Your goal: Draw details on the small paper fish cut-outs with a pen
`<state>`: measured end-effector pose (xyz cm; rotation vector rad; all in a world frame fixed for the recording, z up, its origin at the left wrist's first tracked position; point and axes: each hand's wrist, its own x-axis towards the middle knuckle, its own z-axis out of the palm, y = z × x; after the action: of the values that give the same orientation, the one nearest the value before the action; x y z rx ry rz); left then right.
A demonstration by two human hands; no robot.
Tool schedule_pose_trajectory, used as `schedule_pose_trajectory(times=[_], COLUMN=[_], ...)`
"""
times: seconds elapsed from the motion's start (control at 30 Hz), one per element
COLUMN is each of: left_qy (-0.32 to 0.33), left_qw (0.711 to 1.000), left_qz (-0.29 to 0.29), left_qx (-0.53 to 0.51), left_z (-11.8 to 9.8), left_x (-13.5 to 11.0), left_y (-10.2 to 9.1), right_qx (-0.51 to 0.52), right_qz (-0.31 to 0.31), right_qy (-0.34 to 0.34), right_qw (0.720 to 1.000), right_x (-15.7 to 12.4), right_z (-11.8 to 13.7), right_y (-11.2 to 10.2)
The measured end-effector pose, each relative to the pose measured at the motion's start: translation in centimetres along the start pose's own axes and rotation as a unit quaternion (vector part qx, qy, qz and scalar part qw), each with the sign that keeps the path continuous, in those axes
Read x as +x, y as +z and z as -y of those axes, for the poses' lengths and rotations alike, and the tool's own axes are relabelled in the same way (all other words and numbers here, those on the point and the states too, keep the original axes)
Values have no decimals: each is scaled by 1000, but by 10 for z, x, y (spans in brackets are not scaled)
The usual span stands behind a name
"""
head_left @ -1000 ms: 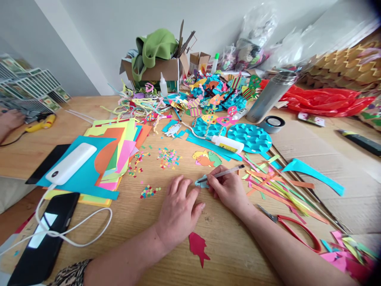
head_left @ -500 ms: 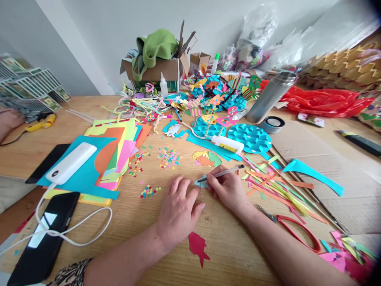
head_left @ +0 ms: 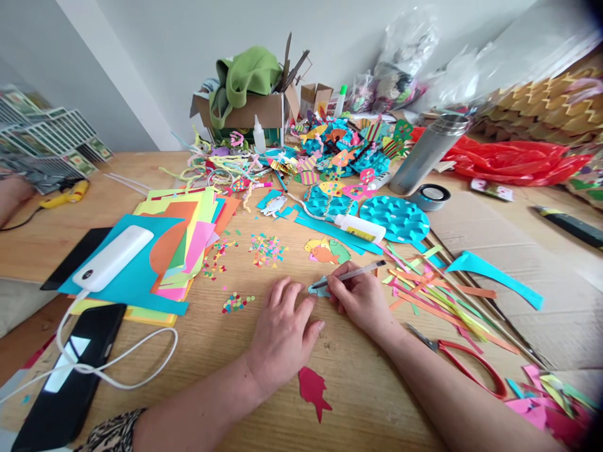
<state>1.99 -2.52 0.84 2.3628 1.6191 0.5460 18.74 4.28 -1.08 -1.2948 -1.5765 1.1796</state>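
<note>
A pen [head_left: 358, 270] is pinched in my right hand [head_left: 360, 301], its tip over a small light-blue paper fish [head_left: 319, 287] on the table. Part of that fish is hidden under the right fingers. My left hand [head_left: 285, 326] lies palm down, fingers loosely spread, its fingertips at the fish's left edge. Below the hands lies a red paper fish [head_left: 313, 392]. Just beyond them is a small group of yellow, orange and green paper fish [head_left: 327, 251]. Little piles of paper dots [head_left: 238, 302] and confetti [head_left: 267, 249] sit to the left.
Coloured paper [head_left: 198, 213], a power bank [head_left: 115, 257] and a phone [head_left: 70, 376] lie left. Red-handled scissors [head_left: 464, 364] and paper strips [head_left: 438, 289] lie right. Behind are a glue bottle [head_left: 360, 228], blue egg-tray discs [head_left: 396, 218] and a steel flask [head_left: 428, 154]. Another person's hand [head_left: 16, 198] shows far left.
Almost nothing differs. Both hands keep their places, and the pen stays over the light-blue paper fish.
</note>
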Motion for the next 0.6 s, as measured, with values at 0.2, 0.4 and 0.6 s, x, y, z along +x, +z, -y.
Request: schedule_pose_trajectory(times=[0.2, 0.4, 0.6], left_qy=[1, 2, 2], left_qw=[1000, 1000, 1000], left_qz=[0, -1, -5], left_qx=[-1, 0, -6], left_z=[0, 0, 0], left_x=[1, 0, 0], left_y=[-1, -1, -1], right_qx=[-10, -4, -7], right_qz=[-6, 0, -4], right_qy=[1, -2, 2], right_qw=[1000, 1000, 1000], right_x=[0, 0, -1], right_z=[1, 1, 2], right_y=[-1, 0, -1])
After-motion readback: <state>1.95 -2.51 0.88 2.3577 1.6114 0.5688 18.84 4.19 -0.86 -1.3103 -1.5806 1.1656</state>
